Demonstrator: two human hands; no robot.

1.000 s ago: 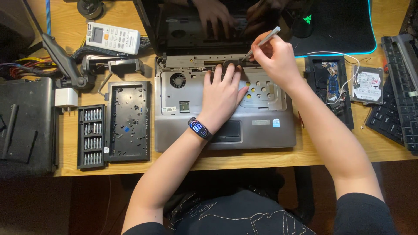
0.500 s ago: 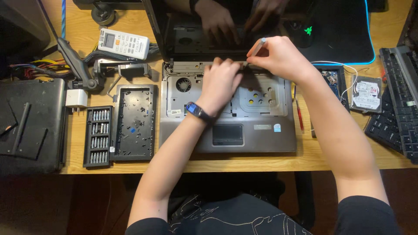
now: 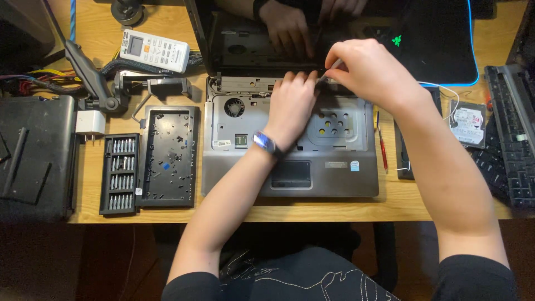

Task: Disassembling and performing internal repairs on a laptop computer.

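Observation:
A grey laptop base with its keyboard removed lies open on the wooden desk. My left hand, with a watch at the wrist, rests flat on the laptop's upper deck near the hinge. My right hand grips a thin screwdriver whose tip points down at the hinge area, right beside my left fingertips. The dark screen stands open behind and mirrors both hands.
A screwdriver bit set and a black tray with loose screws lie left of the laptop. A white remote sits at the back left, a hard drive and a removed keyboard on the right, a red pen beside the laptop.
My right hand has lowered the screwdriver from a raised angle down to the hinge area. The left hand slid up toward the hinge. The view shifted closer over the laptop.

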